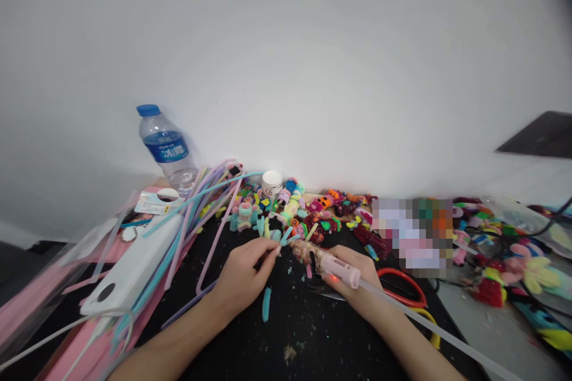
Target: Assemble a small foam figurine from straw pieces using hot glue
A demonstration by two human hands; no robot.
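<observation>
The left hand is nearly closed, thumb and forefinger pinched on a tiny pale piece mostly hidden by the fingertips. The right hand is curled around a pale pink plastic glue gun, its grip partly hidden. The gun lies slantwise at the middle of the work area, its long axis running from lower right to upper left, its lumpy, brown-crusted front end pointing toward the left fingertips, near but apart. A long translucent glue stick trails from its rear. Bare room on the black work surface opens between the forearms, broken by one light-blue fuzzy strip. Colourful fuzzy figures crowd the far edge, pastel fuzzy stems the left, and a red loop handle the right.
</observation>
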